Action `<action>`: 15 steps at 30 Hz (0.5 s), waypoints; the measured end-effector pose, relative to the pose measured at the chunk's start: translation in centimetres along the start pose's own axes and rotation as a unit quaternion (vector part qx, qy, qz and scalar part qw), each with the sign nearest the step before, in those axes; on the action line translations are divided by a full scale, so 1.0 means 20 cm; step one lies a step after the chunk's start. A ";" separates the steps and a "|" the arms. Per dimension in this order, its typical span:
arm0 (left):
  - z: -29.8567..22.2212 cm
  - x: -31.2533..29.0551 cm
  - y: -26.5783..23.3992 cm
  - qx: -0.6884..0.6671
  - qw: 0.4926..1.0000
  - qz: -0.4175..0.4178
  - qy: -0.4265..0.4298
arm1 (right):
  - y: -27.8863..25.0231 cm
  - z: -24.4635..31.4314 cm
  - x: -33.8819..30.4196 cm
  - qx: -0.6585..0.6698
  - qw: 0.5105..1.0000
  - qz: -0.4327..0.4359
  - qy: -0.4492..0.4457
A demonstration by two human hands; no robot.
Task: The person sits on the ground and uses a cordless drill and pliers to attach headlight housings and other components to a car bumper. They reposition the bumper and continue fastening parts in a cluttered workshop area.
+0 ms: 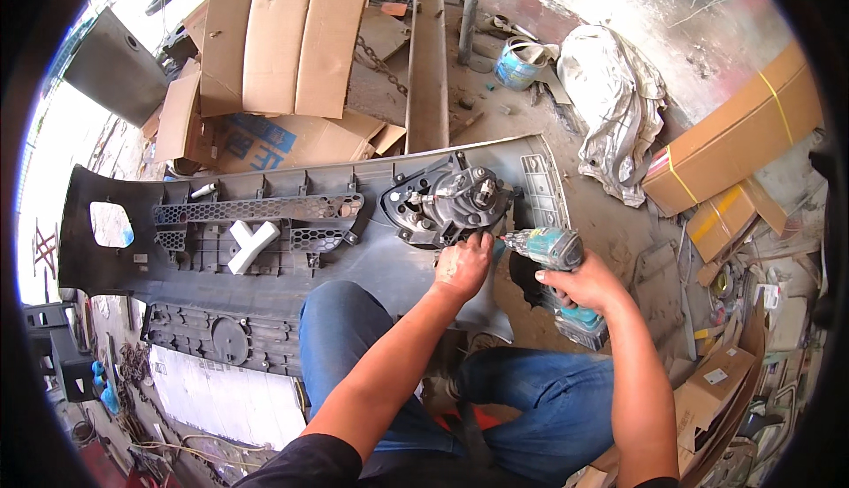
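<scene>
My right hand (579, 285) grips a teal and black cordless drill (550, 247), its tip pointing left at the lower edge of a black headlight housing (451, 201). Close to that tip, my left hand (464, 265) is closed, fingertips at the housing's lower rim; whatever they pinch is too small to make out. The headlight sits in the right end of a large dark car bumper panel (345, 263), which lies with its ribbed inner side up. A white plastic piece (254, 246) rests on the panel's honeycomb grille (265, 209).
Flattened cardboard boxes (283, 46) lean behind the panel, beside a metal channel (428, 72). A blue paint bucket (520, 62) and a pale crumpled cloth (610, 99) stand beyond it. Long cardboard cartons (734, 134) lie at the right, with scrap below. My knees (340, 320) are against the near side.
</scene>
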State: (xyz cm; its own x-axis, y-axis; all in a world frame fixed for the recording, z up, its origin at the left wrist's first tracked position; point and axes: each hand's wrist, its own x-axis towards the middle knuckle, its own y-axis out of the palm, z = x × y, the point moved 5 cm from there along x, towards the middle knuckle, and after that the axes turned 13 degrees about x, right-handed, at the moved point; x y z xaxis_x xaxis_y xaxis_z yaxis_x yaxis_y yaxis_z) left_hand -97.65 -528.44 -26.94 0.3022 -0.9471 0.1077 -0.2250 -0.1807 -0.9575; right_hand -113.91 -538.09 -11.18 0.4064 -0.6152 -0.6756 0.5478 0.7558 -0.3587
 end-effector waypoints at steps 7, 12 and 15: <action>0.02 0.01 0.00 -0.011 1.000 0.019 -0.019 | -0.01 -0.02 0.01 0.005 1.000 0.006 -0.007; 0.02 0.03 -0.02 -0.060 0.996 -0.004 -0.070 | -0.01 -0.04 0.02 0.006 1.000 0.008 -0.009; 0.02 -0.03 -0.01 -0.162 0.977 -0.017 -0.139 | -0.02 -0.03 0.01 0.022 1.000 0.010 -0.008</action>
State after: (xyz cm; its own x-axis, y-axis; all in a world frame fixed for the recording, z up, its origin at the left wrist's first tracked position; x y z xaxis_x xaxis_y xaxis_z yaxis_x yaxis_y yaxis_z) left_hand -97.35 -527.71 -26.90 0.5444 -0.8387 0.0178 -0.4780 -0.3276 -0.8150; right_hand -114.48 -538.33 -11.46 0.4284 -0.6046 -0.6716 0.5711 0.7571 -0.3172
